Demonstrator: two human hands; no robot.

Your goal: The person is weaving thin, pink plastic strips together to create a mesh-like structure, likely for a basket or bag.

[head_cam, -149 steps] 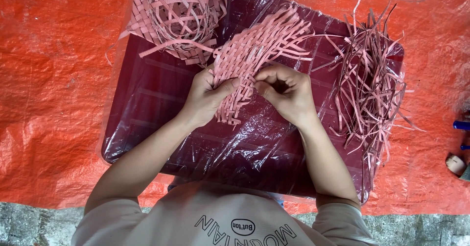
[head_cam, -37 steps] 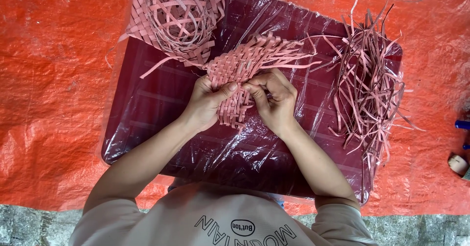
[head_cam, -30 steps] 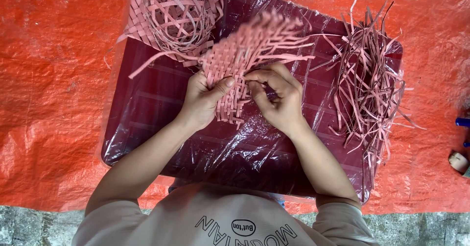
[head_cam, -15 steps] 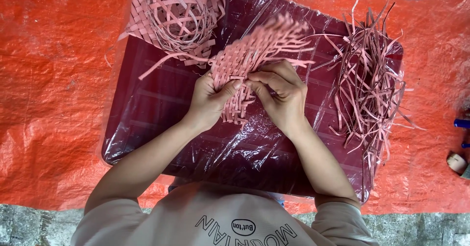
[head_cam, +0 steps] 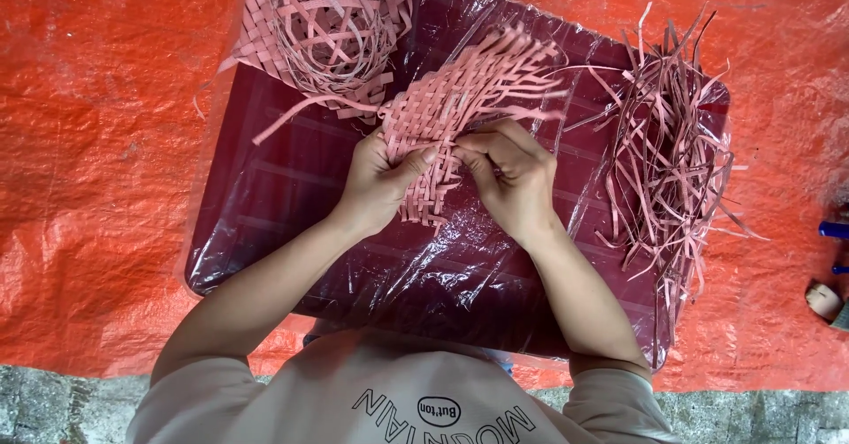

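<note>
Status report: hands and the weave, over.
Left hand and right hand both pinch the pink woven strip mat. Loose strips lie right, apart. Nothing blocking.

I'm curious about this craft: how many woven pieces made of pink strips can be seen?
2. One flat woven mat is held by the left hand and right hand; one rounded woven piece lies at the board's top left.

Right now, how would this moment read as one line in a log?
left hand: pinching woven pink panel | right hand: pinching same panel | surface: plastic-wrapped maroon board | nearby: loose strips, round woven piece
</note>
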